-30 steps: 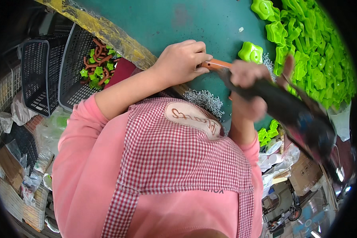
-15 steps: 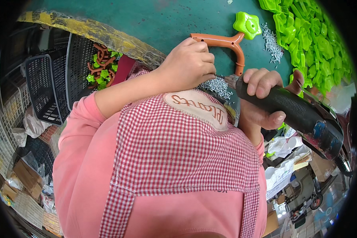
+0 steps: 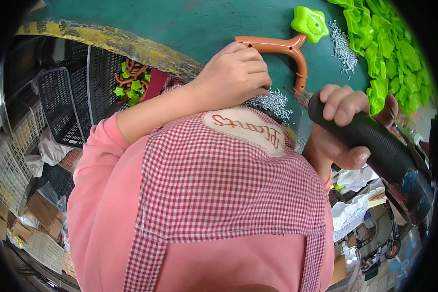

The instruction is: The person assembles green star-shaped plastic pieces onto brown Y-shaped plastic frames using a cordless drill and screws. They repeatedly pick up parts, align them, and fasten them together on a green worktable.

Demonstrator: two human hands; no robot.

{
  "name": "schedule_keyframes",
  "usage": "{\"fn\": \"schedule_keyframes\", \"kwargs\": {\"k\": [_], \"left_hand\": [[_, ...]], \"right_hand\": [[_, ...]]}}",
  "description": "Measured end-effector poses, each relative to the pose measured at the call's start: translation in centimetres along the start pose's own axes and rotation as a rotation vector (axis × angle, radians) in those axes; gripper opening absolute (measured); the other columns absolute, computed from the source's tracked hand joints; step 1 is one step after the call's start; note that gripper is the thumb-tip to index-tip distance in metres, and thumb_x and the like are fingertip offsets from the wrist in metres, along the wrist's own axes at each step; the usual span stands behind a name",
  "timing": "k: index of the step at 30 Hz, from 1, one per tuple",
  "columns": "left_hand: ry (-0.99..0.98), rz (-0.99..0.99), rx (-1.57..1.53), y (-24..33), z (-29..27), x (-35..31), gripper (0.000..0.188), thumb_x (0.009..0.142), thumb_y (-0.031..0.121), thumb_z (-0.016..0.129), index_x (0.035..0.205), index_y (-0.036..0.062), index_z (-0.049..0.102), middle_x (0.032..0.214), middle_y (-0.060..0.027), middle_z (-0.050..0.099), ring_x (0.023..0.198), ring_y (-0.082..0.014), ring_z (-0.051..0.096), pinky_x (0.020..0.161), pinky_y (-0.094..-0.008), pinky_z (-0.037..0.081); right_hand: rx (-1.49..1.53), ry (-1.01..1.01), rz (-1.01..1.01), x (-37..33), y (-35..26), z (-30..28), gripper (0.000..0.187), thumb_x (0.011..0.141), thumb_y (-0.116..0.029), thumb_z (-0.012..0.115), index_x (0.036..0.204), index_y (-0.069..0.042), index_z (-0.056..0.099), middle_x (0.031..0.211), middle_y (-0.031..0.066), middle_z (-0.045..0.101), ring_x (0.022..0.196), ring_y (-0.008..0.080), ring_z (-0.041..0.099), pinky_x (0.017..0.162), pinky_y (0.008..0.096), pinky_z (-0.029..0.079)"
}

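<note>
My right hand (image 3: 348, 114) grips a black electric screwdriver (image 3: 370, 136), fingers wrapped round its body. Its metal nose points left, close by the lower end of a brown plastic branch-shaped piece (image 3: 272, 45) on the green table. A bright green star-shaped plastic part (image 3: 310, 23) sits at the forked end of that piece. My left hand (image 3: 236, 78) is closed, its fingers bent down at the piece's left end and beside a heap of small silver screws (image 3: 274, 103). Whatever its fingertips hold is hidden.
A second scatter of screws (image 3: 344, 51) lies right of the star part, before a large pile of green plastic parts (image 3: 392, 48). Frayed yellow tape (image 3: 107, 43) runs along the table edge. Dark plastic crates (image 3: 61, 104) stand at left, near brown and green assembled pieces (image 3: 131, 82).
My right hand has drawn the screwdriver rightward and slightly down, away from my left hand's fingertips. My left hand stays closed near the brown piece.
</note>
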State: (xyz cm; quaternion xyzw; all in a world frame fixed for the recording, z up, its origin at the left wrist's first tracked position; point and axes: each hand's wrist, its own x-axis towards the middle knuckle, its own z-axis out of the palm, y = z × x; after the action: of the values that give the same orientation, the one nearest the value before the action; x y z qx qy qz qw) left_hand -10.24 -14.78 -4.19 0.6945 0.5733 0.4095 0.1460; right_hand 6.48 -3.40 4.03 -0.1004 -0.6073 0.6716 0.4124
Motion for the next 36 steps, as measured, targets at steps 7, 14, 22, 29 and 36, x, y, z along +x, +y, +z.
{"fn": "schedule_keyframes", "kwargs": {"k": [7,14,22,29,36], "left_hand": [[0.091,-0.133,-0.178,0.8,0.3,0.2,0.032,0.071,0.009,0.078,0.101,0.0160,0.070,0.074,0.0024,0.064,0.076,-0.0165,0.062,0.079,-0.0326,0.048],[0.191,-0.066,-0.171,0.7,1.0,1.8,0.036,0.072,0.009,0.070,0.106,0.0207,0.066,0.057,0.0032,0.053,0.059,-0.0169,0.057,0.068,-0.0307,0.049],[0.144,-0.213,0.022,-2.2,0.6,3.7,0.041,0.064,0.012,0.083,0.103,0.0068,0.071,0.091,-0.0057,0.067,0.087,-0.0254,0.064,0.078,-0.0359,0.053],[0.076,-0.295,-0.055,-2.7,1.2,3.2,0.032,0.066,0.010,0.081,0.096,0.0053,0.072,0.088,-0.0052,0.065,0.081,-0.0256,0.062,0.073,-0.0355,0.053],[0.067,-0.277,-0.013,-2.9,1.2,3.3,0.027,0.068,0.012,0.080,0.093,0.0066,0.071,0.085,-0.0053,0.062,0.079,-0.0263,0.060,0.071,-0.0363,0.052]], "right_hand": [[0.177,0.040,-0.103,-0.1,1.0,1.1,0.095,0.087,-0.053,0.070,0.154,-0.015,0.014,0.085,0.0070,0.059,0.071,0.0206,0.059,0.074,0.0426,0.048],[0.161,-0.008,-0.100,0.4,1.1,0.8,0.097,0.086,-0.053,0.071,0.154,-0.015,0.013,0.085,0.0078,0.059,0.071,0.0209,0.059,0.075,0.0436,0.049],[-0.261,-0.010,-0.134,3.1,1.8,-0.3,0.090,0.088,-0.062,0.062,0.154,-0.023,0.014,0.085,0.0063,0.055,0.072,0.0188,0.056,0.071,0.0412,0.049],[-0.195,0.023,-0.043,3.4,4.3,-0.3,0.075,0.087,-0.043,0.073,0.137,-0.012,0.026,0.082,0.0109,0.059,0.071,0.0235,0.060,0.073,0.0431,0.052],[-0.133,-0.175,0.041,4.6,4.7,-1.0,0.083,0.086,-0.045,0.073,0.147,-0.015,0.025,0.081,0.0083,0.056,0.070,0.0223,0.056,0.073,0.0425,0.048]]}}
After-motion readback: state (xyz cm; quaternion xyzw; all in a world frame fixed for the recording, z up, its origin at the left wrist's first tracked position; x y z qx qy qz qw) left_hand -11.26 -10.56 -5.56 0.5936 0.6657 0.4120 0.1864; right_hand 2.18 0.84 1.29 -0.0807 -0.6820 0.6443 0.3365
